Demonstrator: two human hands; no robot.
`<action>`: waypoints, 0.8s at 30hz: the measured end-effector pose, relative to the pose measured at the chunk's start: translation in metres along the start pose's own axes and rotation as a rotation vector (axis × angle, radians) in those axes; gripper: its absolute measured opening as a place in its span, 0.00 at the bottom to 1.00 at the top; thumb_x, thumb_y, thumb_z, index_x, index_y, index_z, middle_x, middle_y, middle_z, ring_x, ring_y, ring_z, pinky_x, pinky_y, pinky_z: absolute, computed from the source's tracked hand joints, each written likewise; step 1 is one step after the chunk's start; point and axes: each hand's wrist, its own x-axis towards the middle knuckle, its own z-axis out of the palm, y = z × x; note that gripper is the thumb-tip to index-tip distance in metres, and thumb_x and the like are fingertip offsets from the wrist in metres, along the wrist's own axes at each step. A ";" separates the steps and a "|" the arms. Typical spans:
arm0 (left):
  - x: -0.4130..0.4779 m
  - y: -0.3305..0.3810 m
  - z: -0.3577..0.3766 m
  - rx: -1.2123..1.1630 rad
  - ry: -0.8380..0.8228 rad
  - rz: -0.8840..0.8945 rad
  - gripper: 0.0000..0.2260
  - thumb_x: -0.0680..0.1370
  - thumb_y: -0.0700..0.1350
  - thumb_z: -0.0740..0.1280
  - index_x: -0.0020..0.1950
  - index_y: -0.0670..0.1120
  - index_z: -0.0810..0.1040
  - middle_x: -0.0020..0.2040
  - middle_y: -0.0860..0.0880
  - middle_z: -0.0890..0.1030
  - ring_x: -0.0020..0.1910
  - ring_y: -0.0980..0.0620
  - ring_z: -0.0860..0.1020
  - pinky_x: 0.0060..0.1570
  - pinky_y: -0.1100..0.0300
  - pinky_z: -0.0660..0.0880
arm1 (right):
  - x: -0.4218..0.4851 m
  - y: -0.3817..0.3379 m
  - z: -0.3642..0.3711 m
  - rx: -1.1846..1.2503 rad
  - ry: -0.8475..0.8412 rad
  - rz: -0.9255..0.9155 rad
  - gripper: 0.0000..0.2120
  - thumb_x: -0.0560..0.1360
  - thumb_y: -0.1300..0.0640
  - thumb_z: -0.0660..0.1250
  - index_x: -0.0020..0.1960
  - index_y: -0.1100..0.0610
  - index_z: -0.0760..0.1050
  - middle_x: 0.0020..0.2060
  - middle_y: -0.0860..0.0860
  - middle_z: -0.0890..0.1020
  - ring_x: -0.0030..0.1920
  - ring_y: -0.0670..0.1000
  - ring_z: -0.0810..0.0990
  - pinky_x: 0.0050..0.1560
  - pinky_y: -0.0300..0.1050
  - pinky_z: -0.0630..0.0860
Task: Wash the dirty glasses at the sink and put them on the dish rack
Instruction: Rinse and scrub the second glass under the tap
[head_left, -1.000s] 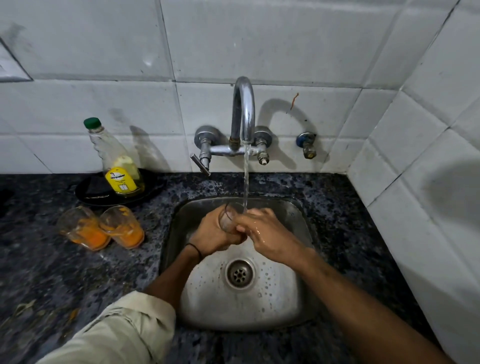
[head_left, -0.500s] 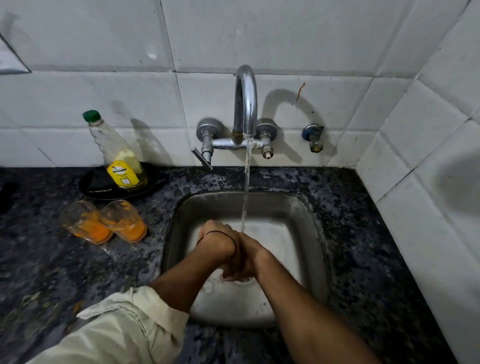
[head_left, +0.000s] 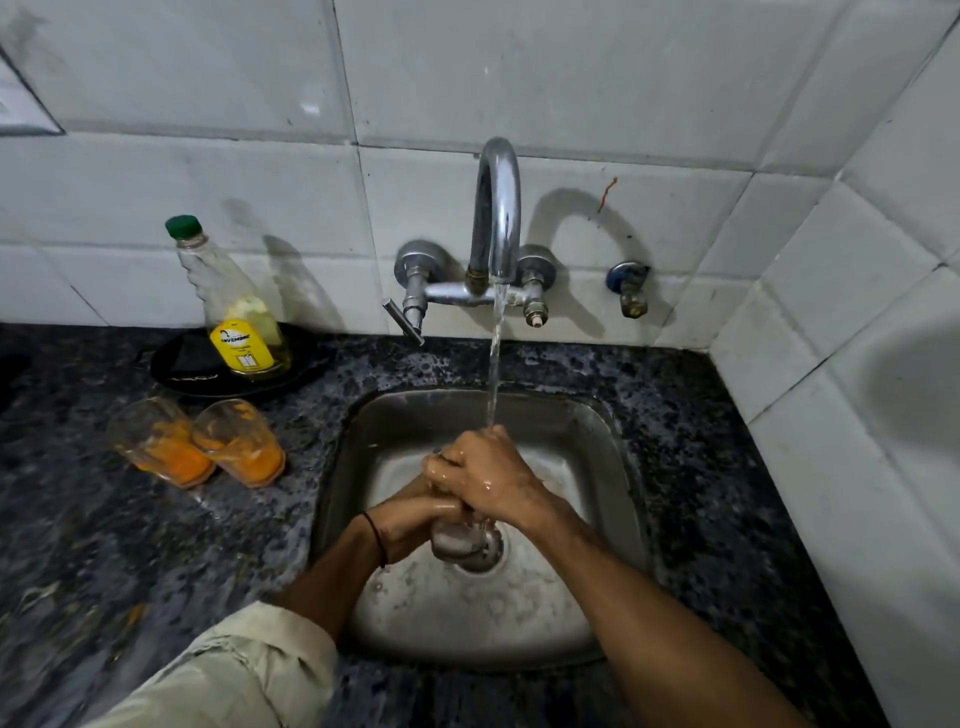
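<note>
Over the steel sink both hands hold one clear glass, its base toward me above the drain. My left hand grips the glass from the left. My right hand wraps over its upper part, wet, right under the running stream from the tap. Most of the glass is hidden by the fingers. Two dirty glasses with orange residue stand on the dark counter left of the sink. No dish rack is in view.
A dish-soap bottle with a green cap stands on a black plate at the back left. White tiled walls close in behind and on the right. A small valve sticks out of the wall right of the tap.
The hands dropped low in the sink with the glass, then rose again under the stream. My right hand now covers the glass from above instead of rubbing at its rim.
</note>
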 end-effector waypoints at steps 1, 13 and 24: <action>0.005 0.003 0.003 0.111 0.092 0.048 0.15 0.65 0.35 0.72 0.51 0.43 0.80 0.44 0.48 0.85 0.48 0.50 0.83 0.46 0.62 0.79 | -0.001 0.001 -0.004 -0.001 0.017 0.027 0.21 0.76 0.44 0.60 0.28 0.52 0.73 0.28 0.50 0.77 0.42 0.55 0.76 0.51 0.52 0.72; 0.021 0.021 0.018 0.427 0.244 0.215 0.16 0.66 0.29 0.76 0.47 0.44 0.78 0.41 0.52 0.82 0.40 0.62 0.81 0.39 0.69 0.76 | -0.027 -0.003 -0.054 0.123 -0.005 -0.037 0.16 0.81 0.51 0.64 0.37 0.53 0.81 0.33 0.45 0.83 0.37 0.44 0.82 0.44 0.41 0.78; 0.021 0.014 0.010 0.458 0.366 0.411 0.20 0.65 0.34 0.77 0.53 0.44 0.76 0.48 0.44 0.82 0.46 0.56 0.80 0.46 0.61 0.77 | -0.045 -0.006 -0.067 -0.598 -0.163 -0.345 0.18 0.79 0.61 0.62 0.67 0.50 0.73 0.65 0.52 0.77 0.67 0.52 0.73 0.73 0.60 0.60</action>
